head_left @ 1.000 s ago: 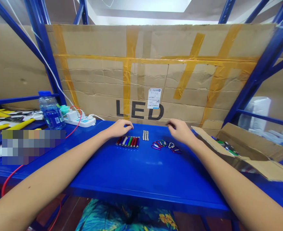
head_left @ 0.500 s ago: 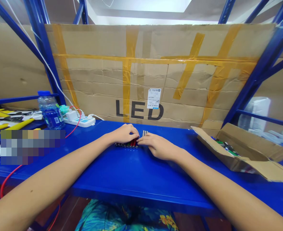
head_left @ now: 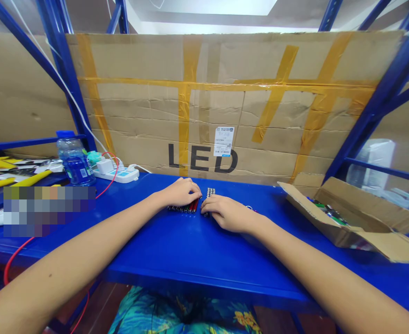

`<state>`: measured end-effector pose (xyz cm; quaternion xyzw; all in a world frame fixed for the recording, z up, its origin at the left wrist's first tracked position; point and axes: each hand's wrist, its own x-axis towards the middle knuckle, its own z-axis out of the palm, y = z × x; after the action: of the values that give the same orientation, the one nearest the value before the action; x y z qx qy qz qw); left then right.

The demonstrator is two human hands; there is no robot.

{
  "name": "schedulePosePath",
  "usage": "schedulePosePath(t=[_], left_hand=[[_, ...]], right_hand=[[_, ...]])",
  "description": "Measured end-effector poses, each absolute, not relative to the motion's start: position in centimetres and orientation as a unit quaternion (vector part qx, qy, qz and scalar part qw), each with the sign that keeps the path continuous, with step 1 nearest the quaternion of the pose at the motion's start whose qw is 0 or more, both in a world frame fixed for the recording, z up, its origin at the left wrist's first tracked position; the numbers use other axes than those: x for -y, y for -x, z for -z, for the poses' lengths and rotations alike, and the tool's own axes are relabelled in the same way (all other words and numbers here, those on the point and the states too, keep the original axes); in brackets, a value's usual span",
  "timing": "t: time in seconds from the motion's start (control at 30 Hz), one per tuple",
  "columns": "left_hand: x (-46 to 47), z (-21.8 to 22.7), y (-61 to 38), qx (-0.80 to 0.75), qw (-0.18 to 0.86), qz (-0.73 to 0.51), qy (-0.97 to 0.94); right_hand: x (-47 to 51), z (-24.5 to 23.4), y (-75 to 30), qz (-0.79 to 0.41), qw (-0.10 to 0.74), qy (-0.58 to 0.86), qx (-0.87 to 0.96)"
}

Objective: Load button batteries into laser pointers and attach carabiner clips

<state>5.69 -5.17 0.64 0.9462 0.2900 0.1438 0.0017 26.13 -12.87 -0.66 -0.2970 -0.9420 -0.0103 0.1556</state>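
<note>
– At the centre, how are the fingers (head_left: 208, 205)?
– Curled: left hand (head_left: 181, 192) over a row of metallic tubes (head_left: 194, 206), right hand (head_left: 227, 213) partly covering small silver pieces (head_left: 210, 191), both sets on a blue tabletop (head_left: 190, 250). I can't tell whether either grips.
– Farther out?
– Open cardboard box (head_left: 324, 229), right; blue-capped bottle (head_left: 74, 160), left.

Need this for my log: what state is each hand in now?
Left hand: curled over the tubes; grip can't be told.
Right hand: curled at the silver pieces; grip can't be told.
</note>
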Motion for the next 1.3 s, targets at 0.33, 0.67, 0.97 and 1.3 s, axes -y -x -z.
schedulePosePath(t=[0.33, 0.67, 0.97, 1.3], left_hand=[[5.1, -0.9, -5.9, -0.309, -0.056, -0.194, -0.929], [7.1, -1.3, -7.2, -0.273, -0.105, -0.192, -0.937], [7.7, -0.3, -9.5, -0.218, -0.182, -0.109, -0.953], [7.3, 0.9, -10.6, -0.216, -0.162, -0.082, -0.959]], right_hand=[[15.3, -0.6, -25.2, 0.051, 0.089, 0.320, 0.942], [18.2, -2.1, -25.4, -0.014, 0.002, 0.347, 0.938], [19.6, -2.1, -25.4, -0.036, -0.030, 0.389, 0.920], [16.9, -5.8, -30.5, -0.164, 0.151, 0.476, 0.851]])
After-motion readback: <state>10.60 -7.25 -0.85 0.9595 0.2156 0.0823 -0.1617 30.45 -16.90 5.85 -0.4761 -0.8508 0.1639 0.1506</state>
